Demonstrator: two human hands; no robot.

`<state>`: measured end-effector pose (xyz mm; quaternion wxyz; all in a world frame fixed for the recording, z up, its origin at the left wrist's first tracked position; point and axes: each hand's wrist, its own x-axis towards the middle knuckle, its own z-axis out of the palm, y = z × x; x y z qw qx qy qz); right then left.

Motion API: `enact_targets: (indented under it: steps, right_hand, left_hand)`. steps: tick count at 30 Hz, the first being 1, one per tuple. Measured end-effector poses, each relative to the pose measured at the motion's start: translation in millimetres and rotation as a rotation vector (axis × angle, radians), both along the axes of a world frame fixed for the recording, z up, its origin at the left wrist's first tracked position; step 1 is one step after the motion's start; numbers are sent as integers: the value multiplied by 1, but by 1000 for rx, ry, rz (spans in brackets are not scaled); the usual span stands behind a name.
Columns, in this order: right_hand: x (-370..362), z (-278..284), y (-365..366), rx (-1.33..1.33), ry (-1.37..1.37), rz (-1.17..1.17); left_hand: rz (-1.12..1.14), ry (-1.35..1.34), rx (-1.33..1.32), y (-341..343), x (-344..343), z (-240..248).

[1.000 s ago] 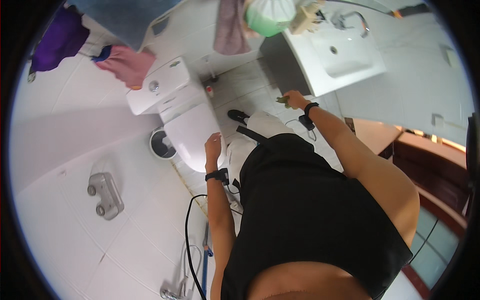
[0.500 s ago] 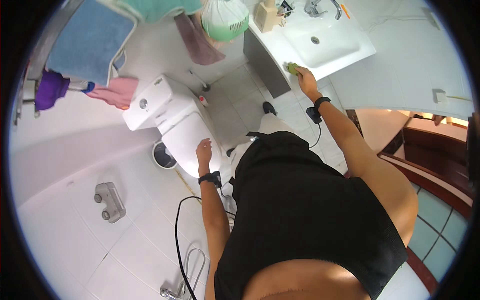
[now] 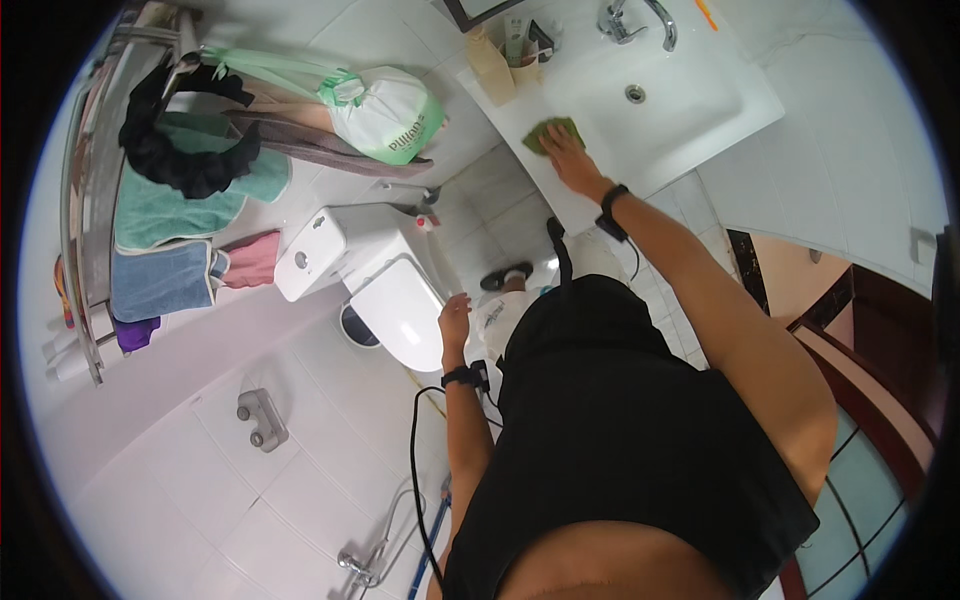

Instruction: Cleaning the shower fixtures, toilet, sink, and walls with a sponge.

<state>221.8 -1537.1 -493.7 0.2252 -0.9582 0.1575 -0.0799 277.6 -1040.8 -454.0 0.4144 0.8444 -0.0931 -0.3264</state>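
A green scouring pad [image 3: 550,136] lies under the fingers of my right hand [image 3: 578,166], pressed to the left part of the white sink's rim [image 3: 540,172]. The palm side of that hand is hidden. The basin [image 3: 690,105], with a round drain in its floor, is to the right of the pad. My left hand [image 3: 455,322] hangs beside the white toilet lid [image 3: 400,312], its fingers loosely bent and holding nothing. Each wrist wears a black band with a small box.
A beige bottle [image 3: 490,68] and a cup of tubes stand behind the pad, left of the faucet [image 3: 625,25]. Towels [image 3: 165,280] and a tied white-green bag [image 3: 385,115] hang on the left. A black cable [image 3: 415,470] runs beside my left arm; a shower hose [image 3: 385,545] hangs below.
My right hand has moved the pad farther back and left along the sink rim, its fingers now spread flatter over it. My view has shifted, bringing more of the hanging towels into sight.
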Motion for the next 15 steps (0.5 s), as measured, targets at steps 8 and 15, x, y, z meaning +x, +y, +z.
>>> enact_targets:
  steps: [8, 15]
  right_hand:
    - [96, -8, -58, 56, -177, -336]
    - [33, 23, -7, -20, -36, 288]
  left_hand:
    - [-98, -55, 61, -78, 16, 33]
    - [-282, -116, 117, -126, 34, -7]
